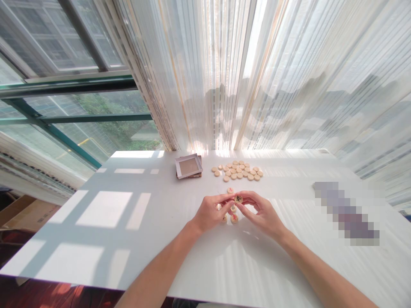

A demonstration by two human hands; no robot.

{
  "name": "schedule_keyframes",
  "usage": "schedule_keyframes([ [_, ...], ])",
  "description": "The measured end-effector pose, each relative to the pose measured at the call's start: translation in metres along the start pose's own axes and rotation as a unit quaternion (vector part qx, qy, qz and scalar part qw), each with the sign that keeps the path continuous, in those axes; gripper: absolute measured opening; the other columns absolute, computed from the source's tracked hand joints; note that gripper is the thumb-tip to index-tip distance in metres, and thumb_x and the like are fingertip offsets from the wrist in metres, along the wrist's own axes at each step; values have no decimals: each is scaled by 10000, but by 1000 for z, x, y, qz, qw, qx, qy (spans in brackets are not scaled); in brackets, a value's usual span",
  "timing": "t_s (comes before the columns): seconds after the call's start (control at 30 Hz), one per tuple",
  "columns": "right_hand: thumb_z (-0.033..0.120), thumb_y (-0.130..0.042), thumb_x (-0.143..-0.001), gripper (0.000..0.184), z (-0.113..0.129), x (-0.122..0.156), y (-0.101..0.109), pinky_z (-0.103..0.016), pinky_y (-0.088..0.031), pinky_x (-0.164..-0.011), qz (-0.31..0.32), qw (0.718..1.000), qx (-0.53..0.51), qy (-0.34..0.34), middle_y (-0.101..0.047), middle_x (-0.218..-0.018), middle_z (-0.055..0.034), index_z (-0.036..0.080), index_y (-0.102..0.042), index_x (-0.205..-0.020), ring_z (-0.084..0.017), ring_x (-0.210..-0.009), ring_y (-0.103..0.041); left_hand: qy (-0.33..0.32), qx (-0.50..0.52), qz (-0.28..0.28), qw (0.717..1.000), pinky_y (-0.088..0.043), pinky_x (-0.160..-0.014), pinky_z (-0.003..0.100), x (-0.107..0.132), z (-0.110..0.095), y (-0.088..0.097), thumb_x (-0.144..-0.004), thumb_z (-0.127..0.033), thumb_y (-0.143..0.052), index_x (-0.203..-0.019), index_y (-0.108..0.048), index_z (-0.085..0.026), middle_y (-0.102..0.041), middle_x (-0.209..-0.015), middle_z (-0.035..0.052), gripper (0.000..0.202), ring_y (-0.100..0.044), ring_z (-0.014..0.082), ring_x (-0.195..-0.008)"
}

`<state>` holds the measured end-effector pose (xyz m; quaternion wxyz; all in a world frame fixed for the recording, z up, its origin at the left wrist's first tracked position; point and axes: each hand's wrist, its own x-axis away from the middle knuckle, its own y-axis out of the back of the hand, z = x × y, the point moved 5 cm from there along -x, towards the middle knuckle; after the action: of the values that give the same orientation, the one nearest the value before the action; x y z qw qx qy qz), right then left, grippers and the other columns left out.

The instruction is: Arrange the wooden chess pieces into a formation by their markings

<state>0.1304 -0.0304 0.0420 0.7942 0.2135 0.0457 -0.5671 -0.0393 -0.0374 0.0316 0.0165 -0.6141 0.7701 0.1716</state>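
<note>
While the left hand (210,212) and right hand (262,214) pinch one disc (238,199), positioning it seems underway, the next move needing gentle release.

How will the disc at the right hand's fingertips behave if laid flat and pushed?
Probably stiff: the disc shows no bend in the right hand. Likely slides rather than tips, being wide and low like the far discs. Might roll if stood on its round rim.

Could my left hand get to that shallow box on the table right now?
Probably yes: only tabletop shows between the left hand and the shallow box, though that hand's fingers seem busy at a round piece with a black character.
</note>
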Motion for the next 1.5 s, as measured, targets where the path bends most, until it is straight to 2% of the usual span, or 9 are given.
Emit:
schedule_keyframes([
  [0.13,302,-667,-919,216,-5,-1,2,-358,-589,-864,-10,1000,2,-4,-722,-1058,-51,244,-658,-1127,-206,-921,-712,-10,-23,-13,1000,-595,-678,269,-3,-2,6,-927,-345,-618,-1231,-674,-200,-775,-969,58,341,-731,153,-681],
  [0.27,333,-677,-910,210,-10,-4,5,-375,-585,-885,-30,999,-7,-17,-716,-1067,-61,238,-656,-1096,-220,-939,-709,-16,-66,-83,994,-587,-739,263,-9,1,25,-935,-341,-598,-1168,-674,-214,-772,-954,41,276,-729,151,-753],
  [0.5,393,-652,-920,192,-21,-10,17,-396,-566,-920,-57,998,-11,-34,-698,-1021,-71,231,-645,-1024,-231,-963,-696,-11,-111,-159,981,-566,-655,249,-22,28,57,-939,-356,-559,-1048,-672,-198,-742,-864,28,224,-683,128,-624],
  [0.7,487,-668,-888,293,-34,-14,23,-398,-579,-874,-60,995,-15,-76,-699,-919,-63,220,-591,-980,-238,-888,-728,-1,-191,-137,972,-546,-704,270,-27,40,61,-935,-357,-540,-1007,-704,-214,-754,-884,27,229,-672,156,-709],
  [0.87,516,-645,-901,322,-17,-12,22,-401,-568,-891,-46,993,-36,-104,-702,-848,-46,223,-542,-988,-256,-937,-737,6,-220,-118,968,-531,-699,288,-29,40,58,-940,-362,-528,-993,-721,-211,-753,-898,32,250,-640,155,-680],
  [1.03,487,-623,-922,297,7,17,11,-366,-580,-883,4,993,-23,-112,-683,-1048,-60,239,-578,-1078,-219,-938,-725,6,-231,-113,966,-531,-702,282,-30,39,57,-938,-350,-528,-996,-722,-210,-751,-894,29,246,-644,153,-688],
  [1.23,428,-589,-935,216,4,65,-3,-319,-549,-716,22,981,102,-163,-726,-917,-36,241,-695,-943,-200,-792,-681,8,-232,-107,967,-525,-713,281,-30,40,57,-932,-337,-541,-1001,-725,-219,-749,-915,25,230,-649,157,-723],
  [1.33,403,-581,-928,214,-1,71,-9,-318,-515,-666,13,976,126,-177,-731,-826,-23,236,-713,-904,-197,-720,-655,10,-234,-102,967,-517,-713,284,-30,40,56,-936,-343,-535,-1006,-723,-221,-749,-920,22,235,-647,160,-726],
  [1.5,393,-581,-922,206,0,64,-20,-297,-494,-628,-1,975,127,-180,-711,-745,-10,223,-668,-843,-185,-670,-632,11,-237,-101,966,-519,-708,280,-30,40,56,-939,-345,-538,-1013,-725,-218,-752,-934,25,238,-649,157,-719],
])
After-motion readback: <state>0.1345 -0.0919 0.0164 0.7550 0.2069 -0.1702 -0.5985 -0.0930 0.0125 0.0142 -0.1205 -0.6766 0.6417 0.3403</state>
